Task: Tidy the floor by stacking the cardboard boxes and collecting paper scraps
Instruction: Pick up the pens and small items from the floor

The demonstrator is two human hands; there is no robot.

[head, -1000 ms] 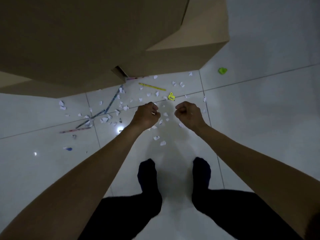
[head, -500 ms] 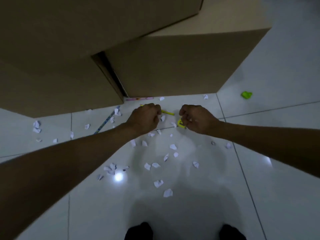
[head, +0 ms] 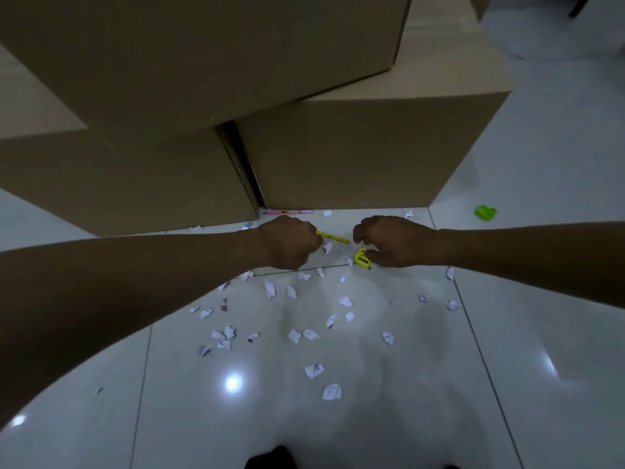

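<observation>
both hands are hovering over paper scraps (head: 345, 301) on the floor (head: 507, 367): left hand (head: 291, 243) curled, contents hidden; right hand (head: 392, 241) pinching a yellow clip (head: 362, 258). scraps are likely feather-light and crumpled, best pinched singly.

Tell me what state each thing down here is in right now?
Cardboard boxes: closed, one stacked across two.
Paper scraps: scattered on the floor tiles.
Left hand: curled at the yellow pencil.
Right hand: pinching the yellow sharpener.
Green object: lying untouched.
</observation>
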